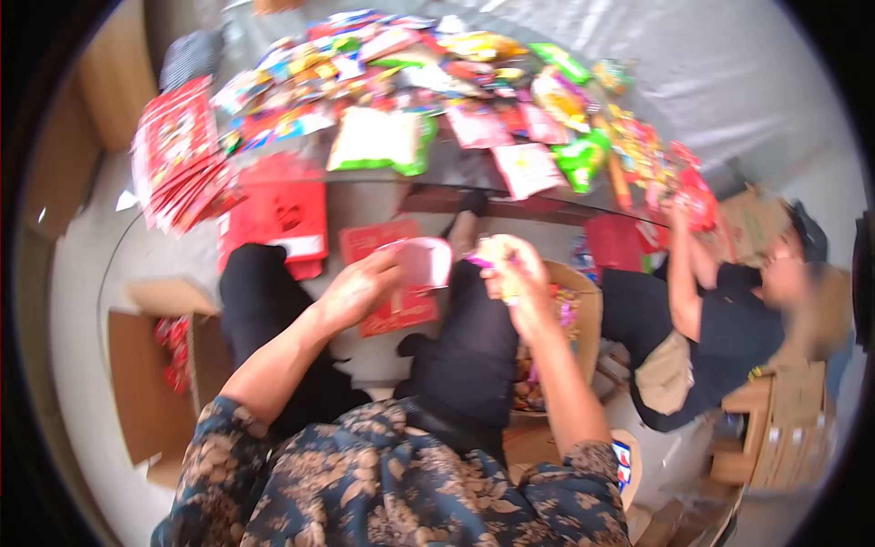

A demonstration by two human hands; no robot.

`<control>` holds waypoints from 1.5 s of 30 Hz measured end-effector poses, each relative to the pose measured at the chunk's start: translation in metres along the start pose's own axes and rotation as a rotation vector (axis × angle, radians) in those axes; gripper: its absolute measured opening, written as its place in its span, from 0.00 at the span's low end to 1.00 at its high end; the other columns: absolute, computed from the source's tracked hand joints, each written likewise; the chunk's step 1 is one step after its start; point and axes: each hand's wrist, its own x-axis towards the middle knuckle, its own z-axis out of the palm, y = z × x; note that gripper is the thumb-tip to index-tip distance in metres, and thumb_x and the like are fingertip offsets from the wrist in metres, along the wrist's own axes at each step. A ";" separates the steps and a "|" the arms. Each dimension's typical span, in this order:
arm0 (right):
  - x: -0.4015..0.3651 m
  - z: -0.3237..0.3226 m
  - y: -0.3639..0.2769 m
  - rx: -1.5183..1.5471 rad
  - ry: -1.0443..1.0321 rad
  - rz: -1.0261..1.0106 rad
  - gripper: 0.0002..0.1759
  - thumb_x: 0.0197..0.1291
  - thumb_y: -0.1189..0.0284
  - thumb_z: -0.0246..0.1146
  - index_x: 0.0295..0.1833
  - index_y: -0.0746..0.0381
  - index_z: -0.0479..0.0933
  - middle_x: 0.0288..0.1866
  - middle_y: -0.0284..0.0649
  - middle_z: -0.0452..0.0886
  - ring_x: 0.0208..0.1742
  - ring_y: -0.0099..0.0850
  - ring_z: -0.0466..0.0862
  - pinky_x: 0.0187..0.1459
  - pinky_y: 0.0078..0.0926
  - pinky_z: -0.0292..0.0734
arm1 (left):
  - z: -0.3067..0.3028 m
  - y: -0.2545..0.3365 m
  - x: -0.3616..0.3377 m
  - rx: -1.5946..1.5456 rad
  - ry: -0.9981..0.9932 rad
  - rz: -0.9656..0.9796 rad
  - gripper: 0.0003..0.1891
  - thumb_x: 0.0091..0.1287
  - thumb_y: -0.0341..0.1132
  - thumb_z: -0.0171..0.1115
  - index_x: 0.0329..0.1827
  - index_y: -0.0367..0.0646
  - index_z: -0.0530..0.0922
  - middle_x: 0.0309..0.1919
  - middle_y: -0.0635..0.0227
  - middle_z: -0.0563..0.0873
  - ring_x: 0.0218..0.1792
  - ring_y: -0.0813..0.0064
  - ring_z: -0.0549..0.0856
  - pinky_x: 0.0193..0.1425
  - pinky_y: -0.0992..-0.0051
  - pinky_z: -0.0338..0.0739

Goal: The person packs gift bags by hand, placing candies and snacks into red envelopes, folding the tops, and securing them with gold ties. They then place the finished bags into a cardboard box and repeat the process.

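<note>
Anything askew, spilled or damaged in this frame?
Mildly askew: the stack of red printed bags at the left end of the table is fanned unevenly, its near end seeming to overhang. No clear spill; blur hides finer damage.

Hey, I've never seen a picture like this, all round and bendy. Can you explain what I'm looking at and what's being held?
There is no machine here, just a person's two bare hands. The single picture comes from a camera worn on their head, looking forward and down; the lens makes everything look curved.

The left hand holds a pink-and-white packet. The right hand has small things in its grip, one purple, too blurred to name.

On the table ahead lie many colourful packets, including a white-and-green bag and, at picture left, a stack of red packets. A cardboard box of small wrapped pieces stands beside the right leg. At picture right sits another person.
</note>
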 end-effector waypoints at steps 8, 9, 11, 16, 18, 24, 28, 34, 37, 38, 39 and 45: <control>-0.003 0.036 -0.011 -0.390 -0.234 0.145 0.19 0.65 0.72 0.62 0.62 0.59 0.74 0.35 0.34 0.80 0.28 0.17 0.76 0.27 0.14 0.69 | 0.000 -0.001 -0.008 0.023 -0.020 -0.056 0.05 0.59 0.25 0.62 0.32 0.38 0.73 0.32 0.58 0.74 0.36 0.55 0.80 0.37 0.60 0.77; 0.000 0.042 -0.010 -0.441 -0.246 0.171 0.19 0.65 0.72 0.62 0.62 0.59 0.74 0.34 0.33 0.80 0.27 0.16 0.76 0.27 0.14 0.69 | 0.001 -0.003 -0.008 0.023 -0.021 -0.052 0.05 0.59 0.25 0.62 0.33 0.38 0.73 0.32 0.58 0.74 0.36 0.55 0.80 0.37 0.60 0.77; 0.010 0.047 0.001 -0.523 -0.277 0.200 0.22 0.63 0.69 0.64 0.63 0.60 0.74 0.34 0.33 0.80 0.27 0.16 0.76 0.27 0.15 0.69 | 0.004 -0.008 -0.011 0.024 -0.022 -0.047 0.05 0.59 0.25 0.62 0.34 0.38 0.74 0.33 0.58 0.74 0.36 0.55 0.80 0.38 0.60 0.78; 0.036 0.046 0.035 -0.816 -0.220 0.177 0.35 0.59 0.59 0.70 0.68 0.62 0.70 0.41 0.39 0.83 0.34 0.22 0.80 0.35 0.23 0.76 | 0.008 -0.006 -0.011 -0.037 -0.032 -0.046 0.05 0.60 0.24 0.62 0.38 0.37 0.76 0.37 0.58 0.78 0.38 0.54 0.82 0.40 0.61 0.79; 0.042 0.053 0.028 -0.813 -0.209 0.331 0.39 0.59 0.58 0.70 0.72 0.63 0.66 0.52 0.47 0.83 0.45 0.28 0.84 0.44 0.28 0.80 | 0.011 -0.009 -0.015 -0.045 -0.080 -0.066 0.05 0.60 0.24 0.62 0.38 0.36 0.77 0.38 0.58 0.79 0.39 0.54 0.82 0.40 0.61 0.79; 0.038 0.034 0.053 -0.583 -0.203 0.098 0.32 0.63 0.70 0.63 0.72 0.66 0.64 0.65 0.50 0.77 0.60 0.36 0.82 0.59 0.29 0.76 | 0.012 -0.009 -0.013 0.005 -0.099 -0.089 0.06 0.60 0.24 0.63 0.39 0.36 0.77 0.38 0.59 0.79 0.39 0.55 0.83 0.41 0.62 0.80; 0.020 0.014 0.036 -0.499 -0.215 0.114 0.24 0.65 0.75 0.58 0.67 0.65 0.71 0.63 0.47 0.79 0.61 0.33 0.82 0.57 0.29 0.78 | 0.017 -0.014 -0.014 0.017 -0.102 -0.099 0.08 0.60 0.23 0.63 0.42 0.37 0.79 0.38 0.60 0.79 0.40 0.56 0.83 0.42 0.63 0.80; -0.002 -0.035 0.045 -0.515 0.040 -0.104 0.13 0.69 0.76 0.55 0.55 0.65 0.80 0.47 0.41 0.86 0.42 0.26 0.87 0.44 0.23 0.81 | 0.012 -0.008 -0.010 -0.141 -0.167 -0.160 0.14 0.57 0.20 0.63 0.47 0.39 0.83 0.42 0.59 0.80 0.44 0.59 0.82 0.45 0.66 0.80; -0.007 -0.049 0.049 -0.565 0.194 -0.345 0.13 0.69 0.78 0.56 0.55 0.64 0.79 0.45 0.40 0.86 0.41 0.24 0.86 0.44 0.21 0.80 | 0.017 -0.007 -0.007 -0.129 -0.082 -0.040 0.11 0.55 0.18 0.62 0.42 0.35 0.81 0.37 0.59 0.78 0.37 0.61 0.81 0.46 0.66 0.78; -0.007 -0.054 0.050 -0.568 0.226 -0.375 0.13 0.68 0.78 0.56 0.55 0.64 0.79 0.45 0.40 0.86 0.41 0.24 0.86 0.44 0.21 0.80 | 0.017 -0.004 -0.006 -0.116 -0.090 -0.061 0.12 0.55 0.19 0.63 0.42 0.36 0.81 0.38 0.59 0.78 0.39 0.60 0.81 0.48 0.65 0.78; -0.007 -0.055 0.052 -0.563 0.250 -0.402 0.13 0.68 0.79 0.56 0.55 0.64 0.79 0.44 0.39 0.86 0.40 0.23 0.86 0.44 0.21 0.80 | 0.016 0.000 -0.006 -0.097 -0.100 -0.092 0.12 0.55 0.20 0.65 0.43 0.37 0.82 0.39 0.60 0.78 0.41 0.58 0.81 0.49 0.65 0.78; -0.009 -0.047 0.058 -0.706 0.306 -0.573 0.09 0.63 0.84 0.58 0.45 0.66 0.81 0.40 0.36 0.82 0.36 0.23 0.84 0.42 0.20 0.78 | 0.016 0.002 -0.005 -0.060 -0.138 -0.098 0.14 0.55 0.22 0.67 0.46 0.39 0.82 0.40 0.61 0.78 0.44 0.58 0.81 0.48 0.63 0.79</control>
